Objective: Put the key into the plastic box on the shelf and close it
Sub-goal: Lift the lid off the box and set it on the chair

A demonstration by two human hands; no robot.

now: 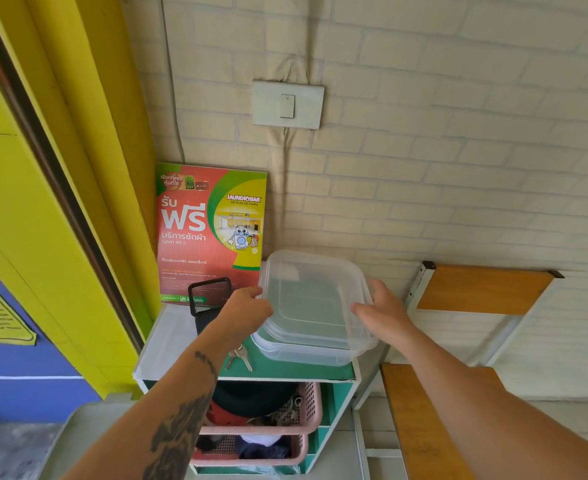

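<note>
A clear plastic box (306,351) stands on the green top of the shelf (285,370). Its clear lid (311,299) is tilted up, raised at the far side, over the box. My left hand (246,311) grips the lid's left edge and my right hand (382,311) holds its right edge. The keys (240,356) lie on the shelf top just left of the box, partly hidden under my left wrist. I cannot see inside the box clearly.
A black mesh cup (209,296) stands behind my left hand. A red and green laundry poster (209,230) leans on the wall. Pink baskets (306,410) fill the shelf below. A wooden chair (424,420) stands right. A yellow door (43,202) is left.
</note>
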